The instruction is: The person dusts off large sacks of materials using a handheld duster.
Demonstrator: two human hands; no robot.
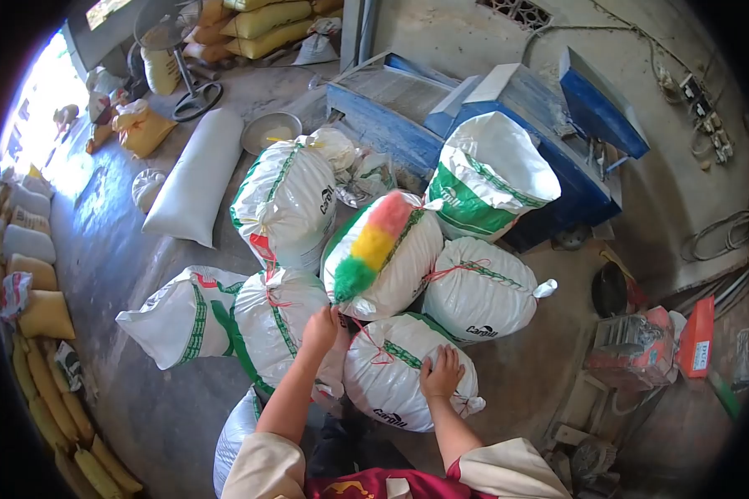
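Observation:
My left hand point(320, 328) is closed round the lower end of a fluffy duster point(373, 244) in red, yellow and green. The duster lies over a filled white sack point(420, 264). My right hand point(442, 372) rests with its fingers spread on the near white sack point(374, 374), which is tied with red string. To the left of my left hand stands another tied sack point(262, 320). Further right lies a tied sack point(495, 295), and a tied sack point(283, 204) stands behind on the left.
An open white and green sack point(474, 195) stands before a blue machine point(391, 112). A long white sack point(195, 179) lies on the floor at the left, near a round metal pan point(270, 129). Stacked sacks point(37, 308) line the left edge. A red box-like device point(632, 345) is at the right.

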